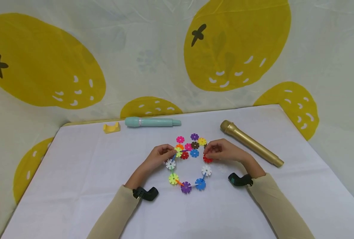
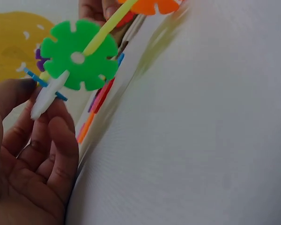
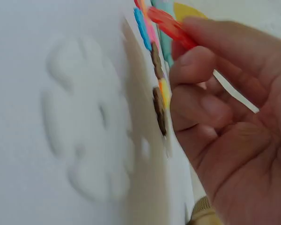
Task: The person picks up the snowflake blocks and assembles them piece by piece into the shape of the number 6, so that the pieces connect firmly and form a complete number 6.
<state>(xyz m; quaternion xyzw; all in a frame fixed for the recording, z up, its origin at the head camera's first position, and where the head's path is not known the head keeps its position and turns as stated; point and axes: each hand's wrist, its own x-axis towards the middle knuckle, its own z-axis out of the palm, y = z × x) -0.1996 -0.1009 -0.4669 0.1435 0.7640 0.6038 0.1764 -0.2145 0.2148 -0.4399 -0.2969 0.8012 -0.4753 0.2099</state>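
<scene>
A curved chain of notched plastic snowflake discs spans the space between both hands, linked flat and edge-on by turns. My left hand (image 1: 160,156) pinches its upper left end, by a yellow-green disc (image 1: 178,152). In the left wrist view, the thumb and fingers meet at a blue disc (image 2: 61,96) beside a white one, with a green disc (image 2: 61,51) above. My right hand (image 1: 224,151) pinches a red disc (image 3: 171,28) between thumb and finger, above the chain's white end disc (image 1: 206,170). Whether red and white touch, I cannot tell.
Several loose discs lie beyond the chain, among them a purple one (image 1: 194,136) and a pink one (image 1: 180,139). A mint-green toy microphone (image 1: 156,122) lies at the back, a gold microphone (image 1: 251,142) at right. Left of them sits a yellow stand (image 1: 111,127).
</scene>
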